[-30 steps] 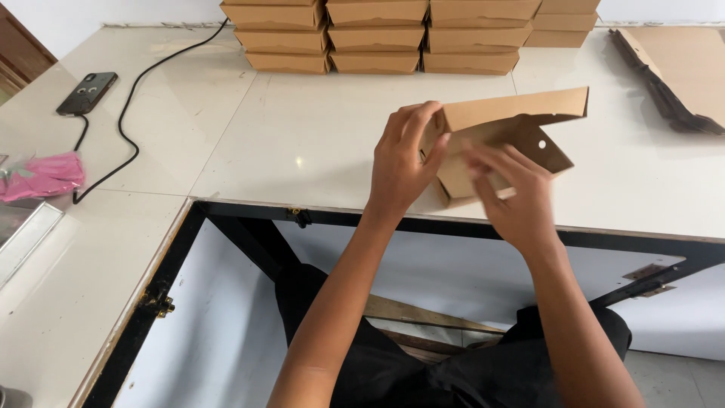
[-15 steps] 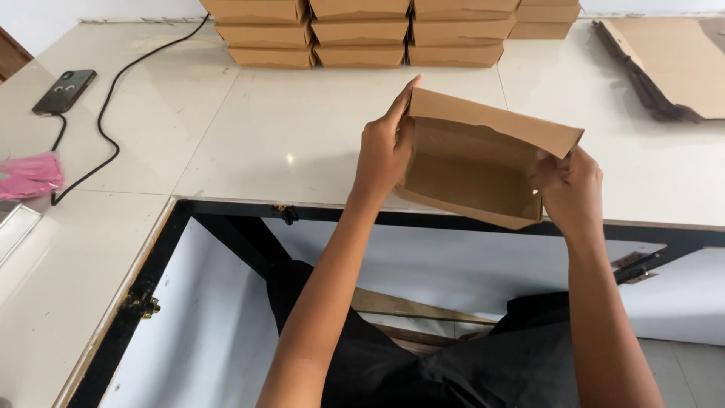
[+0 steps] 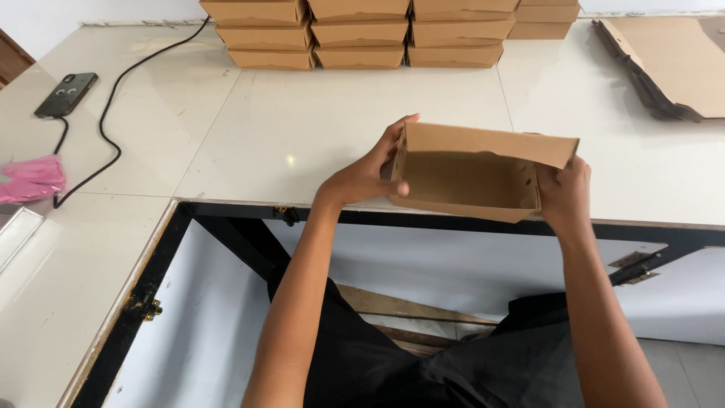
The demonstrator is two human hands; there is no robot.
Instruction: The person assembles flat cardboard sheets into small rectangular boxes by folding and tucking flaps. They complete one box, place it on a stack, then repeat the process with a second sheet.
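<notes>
A brown cardboard box is gripped at both ends: L hand clasped on its left wall w/ thumb inside, R hand clasped on its right wall. Box is held open side toward the camera, lid flap up, just over the near edge of the white worktop. Worktop is glossy, tiled w/ thin seams, on a black frame. Stacks of closed brown boxes are ranged along the far edge; flat cardboard blanks are piled far right. At left, a black phone w/ black cable, and a pink cloth at the edge.
</notes>
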